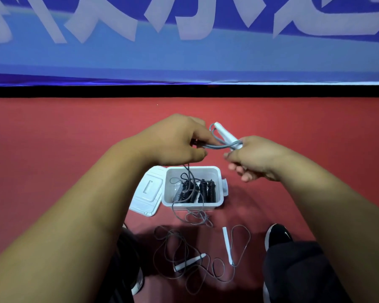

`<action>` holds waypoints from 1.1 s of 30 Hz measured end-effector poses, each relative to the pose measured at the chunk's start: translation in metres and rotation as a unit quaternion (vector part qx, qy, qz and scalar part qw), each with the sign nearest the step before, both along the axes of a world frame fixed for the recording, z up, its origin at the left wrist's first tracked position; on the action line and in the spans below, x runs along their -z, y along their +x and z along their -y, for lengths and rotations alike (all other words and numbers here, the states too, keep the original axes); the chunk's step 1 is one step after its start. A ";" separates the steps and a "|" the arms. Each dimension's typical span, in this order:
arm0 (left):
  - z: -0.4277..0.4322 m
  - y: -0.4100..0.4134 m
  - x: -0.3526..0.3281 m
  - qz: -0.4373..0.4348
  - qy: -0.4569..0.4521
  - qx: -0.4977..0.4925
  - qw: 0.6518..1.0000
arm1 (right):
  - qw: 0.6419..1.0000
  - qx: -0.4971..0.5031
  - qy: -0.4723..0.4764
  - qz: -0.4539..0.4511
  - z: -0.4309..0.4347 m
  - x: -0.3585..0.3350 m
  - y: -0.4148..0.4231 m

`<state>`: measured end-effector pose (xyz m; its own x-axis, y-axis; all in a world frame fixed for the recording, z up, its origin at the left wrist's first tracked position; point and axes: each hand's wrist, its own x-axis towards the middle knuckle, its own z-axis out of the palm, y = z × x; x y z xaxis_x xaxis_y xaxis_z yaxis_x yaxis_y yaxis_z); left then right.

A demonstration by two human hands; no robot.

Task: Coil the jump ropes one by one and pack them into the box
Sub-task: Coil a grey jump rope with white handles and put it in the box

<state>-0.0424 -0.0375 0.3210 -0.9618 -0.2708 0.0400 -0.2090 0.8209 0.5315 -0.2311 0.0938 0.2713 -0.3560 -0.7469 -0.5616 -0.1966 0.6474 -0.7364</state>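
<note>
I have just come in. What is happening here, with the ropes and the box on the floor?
A person is coiling a jump rope above an open white box. The left hand pinches loops of its grey cord, and the right hand has its grip on the end of the white handle. The rest of the cord hangs down across the box to the red floor. Several coiled ropes lie inside the box, and the lid rests beside it. One loose rope lies uncoiled near the person's shoe.

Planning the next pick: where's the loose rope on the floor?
Head view, bottom centre: the loose rope lies on the red floor, nearer than the white box, between the shoes.
</note>
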 end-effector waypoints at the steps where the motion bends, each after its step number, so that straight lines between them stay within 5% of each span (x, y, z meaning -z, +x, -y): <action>1: 0.000 -0.001 0.002 0.022 -0.015 -0.005 1.000 | 0.999 0.028 -0.018 0.017 0.001 -0.001 -0.001; 4: 0.001 -0.005 0.009 0.095 -0.047 -0.054 0.993 | 0.997 0.047 -0.057 0.015 0.002 -0.006 -0.001; 8: -0.004 -0.010 0.025 0.147 0.065 -0.128 0.979 | 0.988 0.069 -0.131 0.048 0.008 -0.009 0.008; 17: -0.006 -0.017 0.008 -0.033 0.374 -0.116 0.920 | 0.975 0.058 -0.204 0.069 0.012 -0.011 0.010; 23: -0.007 -0.021 0.010 -0.046 0.388 -0.123 0.912 | 0.965 0.107 -0.229 0.066 0.011 -0.011 0.006; 28: -0.013 -0.028 0.004 -0.052 0.431 -0.211 0.876 | 0.968 0.010 -0.228 0.108 0.006 -0.015 0.016; 33: -0.012 -0.033 0.008 -0.083 0.523 -0.181 0.829 | 0.967 -0.069 -0.220 0.109 0.000 -0.015 0.026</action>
<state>-0.0758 -0.0259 0.3135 -0.8151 -0.5102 -0.2743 -0.1935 -0.2064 0.9591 -0.2052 0.0938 0.2859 -0.1446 -0.9627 -0.2286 -0.0678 0.2401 -0.9684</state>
